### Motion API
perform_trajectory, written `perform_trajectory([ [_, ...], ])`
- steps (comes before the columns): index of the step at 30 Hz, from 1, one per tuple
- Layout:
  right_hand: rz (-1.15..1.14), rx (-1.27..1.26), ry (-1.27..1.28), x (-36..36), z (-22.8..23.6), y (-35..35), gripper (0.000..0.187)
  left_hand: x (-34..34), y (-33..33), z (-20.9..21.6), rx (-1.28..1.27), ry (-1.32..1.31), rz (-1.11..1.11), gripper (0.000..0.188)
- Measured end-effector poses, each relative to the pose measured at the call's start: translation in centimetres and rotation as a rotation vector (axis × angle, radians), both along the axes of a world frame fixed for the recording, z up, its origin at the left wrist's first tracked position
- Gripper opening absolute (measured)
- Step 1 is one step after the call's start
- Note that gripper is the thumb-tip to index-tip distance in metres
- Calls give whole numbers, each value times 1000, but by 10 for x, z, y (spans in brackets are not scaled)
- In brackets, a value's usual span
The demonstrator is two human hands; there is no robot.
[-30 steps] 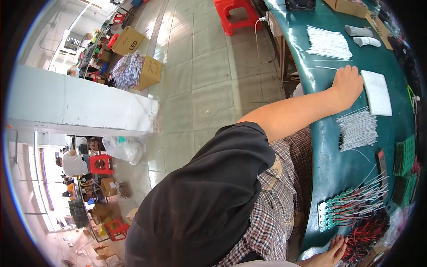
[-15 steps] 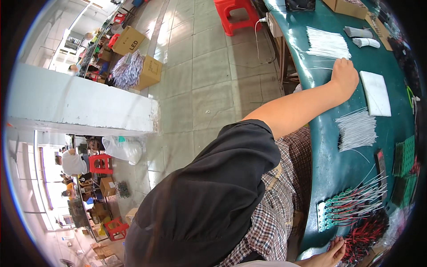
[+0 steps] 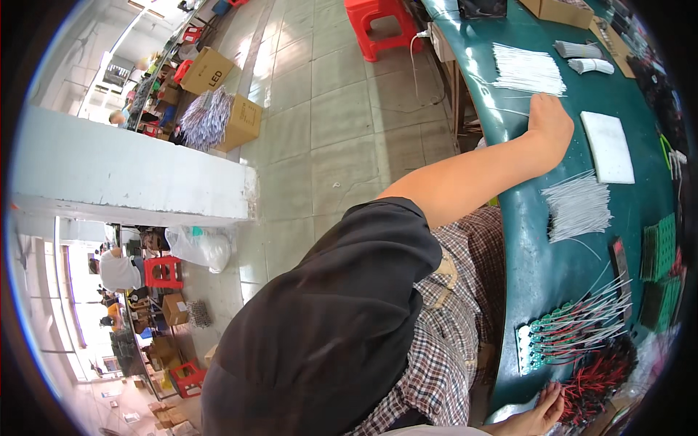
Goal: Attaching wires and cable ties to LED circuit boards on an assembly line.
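My left hand (image 3: 550, 127) reaches over the green table with its fingers curled down, beside the near end of a spread of white wires (image 3: 529, 70). Its fingertips are hidden, so what it pinches cannot be made out; a loose wire lies against it. My right hand (image 3: 539, 416), low in the view, has its fingers drawn together at the edge of a heap of red and black wires (image 3: 598, 385). Just above that hand lies a row of small green circuit boards (image 3: 536, 345) with red and white leads. A second stack of white wires (image 3: 578, 207) rests between the hands.
A white foam pad (image 3: 608, 147) lies right of my left hand. Beyond are wire bundles (image 3: 590, 66), green board panels (image 3: 658, 251) and a dark bar (image 3: 620, 269). A red stool (image 3: 382, 29) and cartons (image 3: 242, 123) stand on the floor. People sit at far benches.
The whole view has shifted slightly. My left hand has drawn back a little toward me by the white wires. My right hand stays by the red and black wires.
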State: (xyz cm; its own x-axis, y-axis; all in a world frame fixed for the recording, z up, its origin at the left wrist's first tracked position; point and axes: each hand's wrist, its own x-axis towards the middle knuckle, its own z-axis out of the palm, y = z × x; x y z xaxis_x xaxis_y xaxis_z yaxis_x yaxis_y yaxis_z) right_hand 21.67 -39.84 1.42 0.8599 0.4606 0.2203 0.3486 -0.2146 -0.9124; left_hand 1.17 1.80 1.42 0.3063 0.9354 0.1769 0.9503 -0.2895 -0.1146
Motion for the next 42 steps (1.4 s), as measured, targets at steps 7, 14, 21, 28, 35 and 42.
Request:
perform_trajectory([
  [7, 5, 50, 21, 2, 2, -2, 15, -4, 12, -13, 19, -17, -138, 18],
  [14, -68, -103, 68, -6, 3, -16, 19, -8, 25, -12, 151, -196, -167, 15],
  [21, -25, -11, 151, -10, -6, -14, 6, -81, 50, 37, -158, -218, -191, 27],
  [28, -30, 29, 137, -13, -5, -17, 8, -84, 44, 19, -461, -237, -155, 23],
  [35, -36, 52, 166, -13, -2, -16, 7, -68, 32, 15, -344, -143, -233, 25],
  [42, -30, 2, 245, -14, -13, -22, 5, -25, -4, 14, -463, -472, -306, 32],
])
